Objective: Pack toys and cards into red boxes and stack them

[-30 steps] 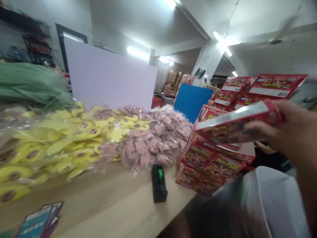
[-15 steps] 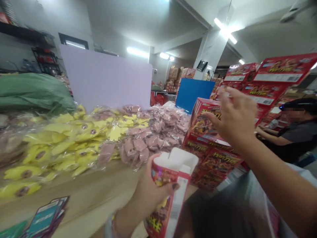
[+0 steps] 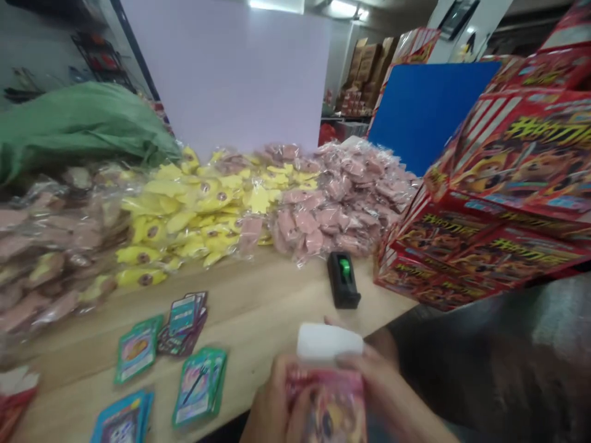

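Note:
A small red printed cardboard box (image 3: 339, 409) stands upright at the bottom of the view, its white top flap (image 3: 329, 342) raised. My left hand (image 3: 279, 400) wraps round the box's left side, fingers closed on it. My right hand (image 3: 385, 378) grips the right side near the top edge, its fingers partly hidden by the flap and blurred. Ahead of the box on the table sits a black tape dispenser (image 3: 343, 280) with a green core. To the left lie stacks of cards: green-edged cards (image 3: 201, 384), dark-edged cards (image 3: 183, 323) and blue cards (image 3: 124, 418).
Bagged yellow star-like pieces (image 3: 203, 206) and bagged pink pieces (image 3: 341, 197) are heaped across the table's back. Red display boxes (image 3: 489, 240) are stacked on the right. A green sack (image 3: 83, 123), a lilac panel (image 3: 240, 74) and a blue panel (image 3: 429, 111) stand behind.
My right hand has come down from the stacked red boxes to the small box in my left hand. The view has tilted down and turned right, bringing the tape dispenser and more cards into sight.

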Tool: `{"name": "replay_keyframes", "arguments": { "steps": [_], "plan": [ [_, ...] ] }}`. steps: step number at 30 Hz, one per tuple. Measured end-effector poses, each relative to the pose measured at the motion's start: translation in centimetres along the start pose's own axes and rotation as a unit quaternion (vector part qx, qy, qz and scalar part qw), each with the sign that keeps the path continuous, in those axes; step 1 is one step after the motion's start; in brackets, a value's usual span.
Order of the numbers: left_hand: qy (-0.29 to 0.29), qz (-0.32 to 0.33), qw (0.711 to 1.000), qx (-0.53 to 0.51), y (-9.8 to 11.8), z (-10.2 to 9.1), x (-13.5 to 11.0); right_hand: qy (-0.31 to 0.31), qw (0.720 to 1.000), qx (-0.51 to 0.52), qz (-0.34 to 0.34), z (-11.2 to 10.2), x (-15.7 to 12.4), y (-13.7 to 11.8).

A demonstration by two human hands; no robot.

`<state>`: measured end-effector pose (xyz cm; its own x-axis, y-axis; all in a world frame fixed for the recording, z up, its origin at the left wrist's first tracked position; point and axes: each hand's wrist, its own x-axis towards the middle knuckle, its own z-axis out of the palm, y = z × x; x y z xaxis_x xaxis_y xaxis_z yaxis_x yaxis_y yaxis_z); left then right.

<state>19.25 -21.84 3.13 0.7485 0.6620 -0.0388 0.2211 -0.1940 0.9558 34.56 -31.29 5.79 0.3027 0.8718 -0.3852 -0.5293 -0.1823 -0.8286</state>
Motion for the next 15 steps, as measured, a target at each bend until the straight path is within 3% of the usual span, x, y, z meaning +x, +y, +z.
{"name": "replay_keyframes", "arguments": {
  "steps": [2, 4, 7, 9, 15],
  "plan": [
    [-0.032, -0.055, 0.997, -0.052, -1.2, -0.1, 0.1, -0.103, 0.989, -0.103, 0.023, 0.0, 0.5, -1.2],
    [-0.061, -0.072, 0.993, -0.077, -2.0, -0.1, 0.2, -0.207, 0.948, -0.241, 0.016, 0.3, 0.9, -2.4],
    [-0.066, -0.07, 0.995, -0.04, -2.2, -0.2, -0.1, -0.189, 0.913, -0.362, -0.01, 1.6, 1.1, -3.5],
    [-0.057, -0.062, 0.996, -0.032, -1.9, -0.5, -0.5, -0.165, 0.912, -0.375, 0.004, 2.5, 0.9, -3.7],
    [-0.065, -0.017, 0.996, -0.062, -1.2, -1.1, -1.6, -0.177, 0.927, -0.329, 0.034, 4.3, 0.4, -4.3]
  ]
}}
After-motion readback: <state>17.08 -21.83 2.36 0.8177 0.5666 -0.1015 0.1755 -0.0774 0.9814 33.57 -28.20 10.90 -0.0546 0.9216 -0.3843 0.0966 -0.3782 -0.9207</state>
